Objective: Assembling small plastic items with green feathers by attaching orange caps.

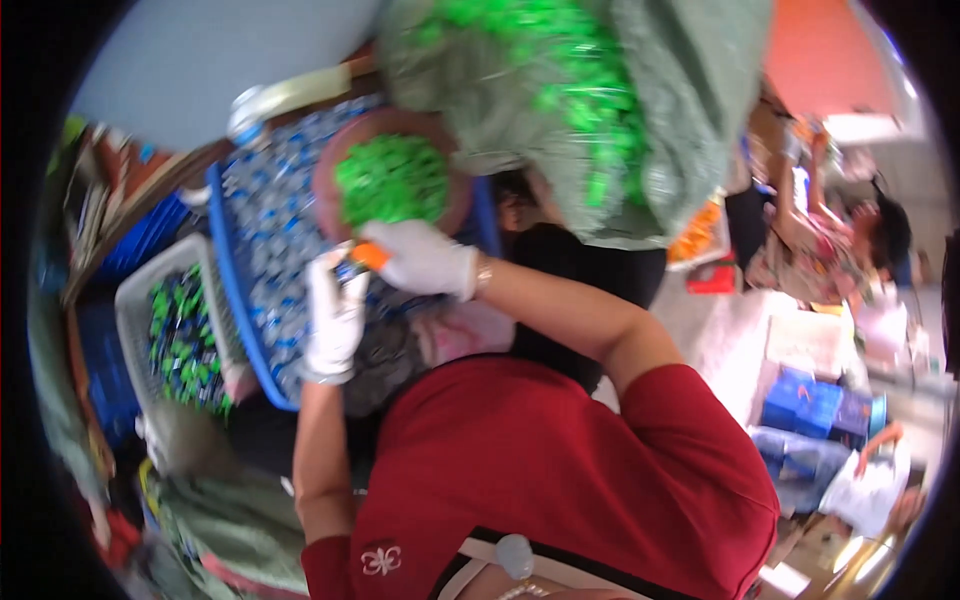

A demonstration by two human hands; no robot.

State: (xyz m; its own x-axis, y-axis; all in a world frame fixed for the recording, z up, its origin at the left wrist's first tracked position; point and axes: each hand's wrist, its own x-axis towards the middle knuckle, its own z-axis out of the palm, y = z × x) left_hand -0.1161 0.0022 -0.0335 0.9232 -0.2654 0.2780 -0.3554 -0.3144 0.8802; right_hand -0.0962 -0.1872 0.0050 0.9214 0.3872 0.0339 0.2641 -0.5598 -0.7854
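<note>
White gloves cover both my hands, which meet over a blue tray (pixel 232 290). My right hand (pixel 425 262) is closed on a small orange piece (pixel 370 256), perhaps a handle; blur hides its kind. Against it, my left hand (pixel 335 315) pinches a small dark-and-blue part (pixel 347 270), too blurred to name. Many small clear-and-blue plastic parts (pixel 275 240) fill the tray beneath. Just beyond my right hand, a round reddish-brown bowl (pixel 325 190) holds a heap of bright green pieces (pixel 392 178).
At left stands a white basket (pixel 135 310) of green and dark pieces. A grey-green sack (pixel 690 130) with green pieces lies beyond my right arm. Farther right are another person (pixel 815 240), an orange-filled crate (pixel 697 238) and blue boxes (pixel 800 402).
</note>
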